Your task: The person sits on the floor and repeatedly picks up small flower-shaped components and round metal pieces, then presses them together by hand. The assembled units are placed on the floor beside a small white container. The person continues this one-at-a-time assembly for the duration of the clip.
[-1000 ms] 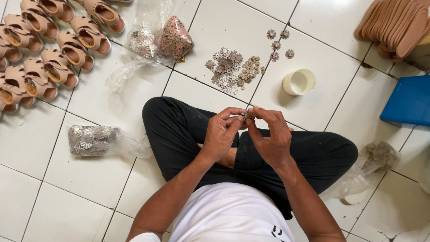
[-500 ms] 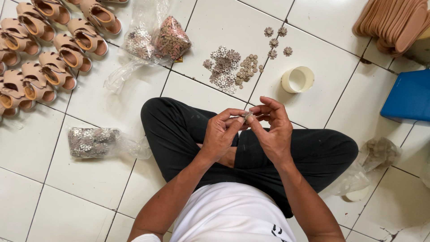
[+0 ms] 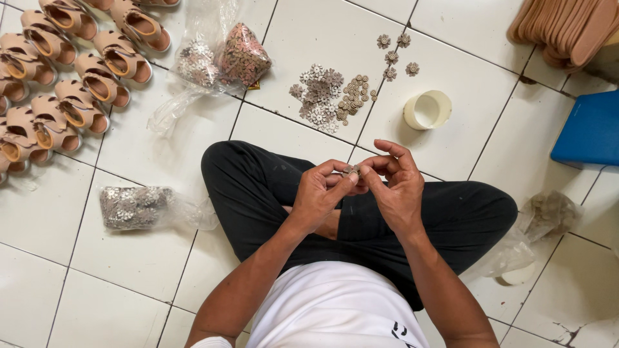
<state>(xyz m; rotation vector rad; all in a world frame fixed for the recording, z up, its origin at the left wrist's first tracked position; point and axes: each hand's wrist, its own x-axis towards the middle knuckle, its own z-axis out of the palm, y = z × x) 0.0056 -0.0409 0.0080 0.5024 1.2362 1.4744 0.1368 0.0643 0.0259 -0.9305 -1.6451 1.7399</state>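
Person sits cross-legged on a white tiled floor (image 3: 412, 38), white shirt (image 3: 335, 309) closest to the camera, black trousers (image 3: 258, 187) past that. Both hands are up over the lap, meeting in the middle: the left hand (image 3: 320, 195) and right hand (image 3: 394, 182) have their fingertips pinched together on a tiny ornament (image 3: 352, 171) (too small to make out much, looks like one of the little flower pieces). So both sets of fingers are closed around that one bit, thumbs and forefingers touching it, the other fingers of the right hand curled loosely above. Off to the person's left on the floor lies a clear bag (image 3: 138, 207) of silvery pieces, and on the right a crumpled bag (image 3: 548, 212). Further out, right in front of the knees, there's a loose pile of flower pieces (image 3: 329, 96) with a few single ones (image 3: 394, 57) just beyond, and a white roll of tape (image 3: 427, 109) near them. Two more bags (image 3: 222, 61) sit left of the pile. Far left are rows of tan sandals (image 3: 58, 71), far right a stack of soles (image 3: 567, 29) and something blue (image 3: 590, 129).
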